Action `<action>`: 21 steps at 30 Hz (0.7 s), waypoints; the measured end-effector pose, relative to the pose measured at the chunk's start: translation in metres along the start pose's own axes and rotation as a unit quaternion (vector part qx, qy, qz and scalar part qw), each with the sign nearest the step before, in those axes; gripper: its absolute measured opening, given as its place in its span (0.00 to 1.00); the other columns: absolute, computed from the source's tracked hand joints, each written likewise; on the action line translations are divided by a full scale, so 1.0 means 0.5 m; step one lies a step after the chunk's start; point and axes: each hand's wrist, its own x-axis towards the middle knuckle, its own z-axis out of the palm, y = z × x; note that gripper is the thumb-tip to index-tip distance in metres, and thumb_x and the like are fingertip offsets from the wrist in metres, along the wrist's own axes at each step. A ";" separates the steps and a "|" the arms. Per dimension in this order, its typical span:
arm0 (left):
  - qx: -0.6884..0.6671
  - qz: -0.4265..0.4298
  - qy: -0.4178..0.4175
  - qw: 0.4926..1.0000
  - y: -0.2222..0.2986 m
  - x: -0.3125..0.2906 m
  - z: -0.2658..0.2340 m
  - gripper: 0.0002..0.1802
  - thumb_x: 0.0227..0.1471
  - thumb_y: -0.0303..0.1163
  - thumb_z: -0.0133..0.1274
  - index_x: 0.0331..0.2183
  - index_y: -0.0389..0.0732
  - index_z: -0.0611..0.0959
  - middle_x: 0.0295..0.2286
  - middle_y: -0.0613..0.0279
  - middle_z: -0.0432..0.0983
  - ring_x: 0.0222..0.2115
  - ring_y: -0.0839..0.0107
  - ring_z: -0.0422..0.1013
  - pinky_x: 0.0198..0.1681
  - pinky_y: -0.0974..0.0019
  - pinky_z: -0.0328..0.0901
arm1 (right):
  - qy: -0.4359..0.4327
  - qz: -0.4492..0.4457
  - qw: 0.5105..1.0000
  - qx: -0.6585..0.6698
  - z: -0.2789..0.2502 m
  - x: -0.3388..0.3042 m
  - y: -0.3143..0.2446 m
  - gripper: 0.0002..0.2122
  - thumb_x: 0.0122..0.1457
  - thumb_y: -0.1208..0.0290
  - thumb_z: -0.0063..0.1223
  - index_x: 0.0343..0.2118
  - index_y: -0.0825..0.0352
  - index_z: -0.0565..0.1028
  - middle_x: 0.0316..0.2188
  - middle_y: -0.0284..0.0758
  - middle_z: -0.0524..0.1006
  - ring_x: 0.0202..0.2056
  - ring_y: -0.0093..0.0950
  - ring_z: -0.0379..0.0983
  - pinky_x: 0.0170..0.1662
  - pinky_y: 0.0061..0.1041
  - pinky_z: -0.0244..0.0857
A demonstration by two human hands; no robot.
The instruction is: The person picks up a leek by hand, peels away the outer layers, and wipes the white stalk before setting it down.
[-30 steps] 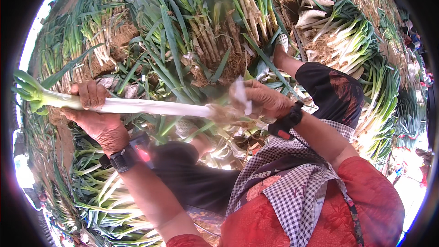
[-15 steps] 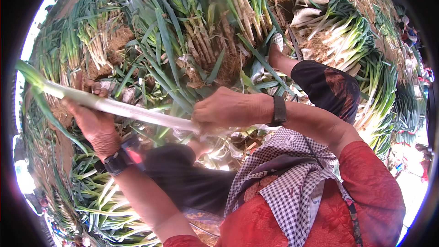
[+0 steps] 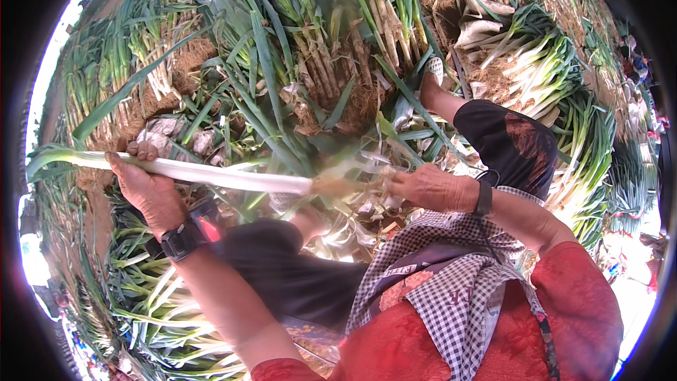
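A long leek (image 3: 240, 178) with a clean white shank lies nearly level across the view, its green top to the left and its brownish roots to the right. My left hand (image 3: 149, 187) is closed around the upper part of the shank. To the right of the root end, my right hand (image 3: 434, 188) is closed in a pinch on blurred pale peel (image 3: 377, 169). That hand is apart from the white shank. Whether the peel still touches the roots is too smeared to tell.
Unpeeled leeks (image 3: 321, 63) with earthy roots stand bunched ahead. Cleaned leeks (image 3: 557, 63) lie piled at the right, and more leeks (image 3: 176, 310) at the lower left. Leaf scraps (image 3: 345, 233) litter the ground between my legs. My shod foot (image 3: 435, 69) rests beside the bunches.
My right hand has moved right and slightly down, off the shank's lower end, with pale peel at its fingers. The leek has tipped closer to level in my left hand.
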 end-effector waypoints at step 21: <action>-0.003 -0.159 0.130 0.979 -0.028 -0.057 0.034 0.17 0.61 0.45 0.47 0.35 0.39 0.71 0.18 0.66 0.63 0.14 0.77 0.60 0.14 0.70 0.59 | 0.097 -0.086 0.985 0.113 -0.126 -0.037 -0.212 0.08 0.55 0.67 0.57 0.24 0.64 0.74 0.11 0.33 0.65 0.11 0.31 0.64 0.19 0.31 0.58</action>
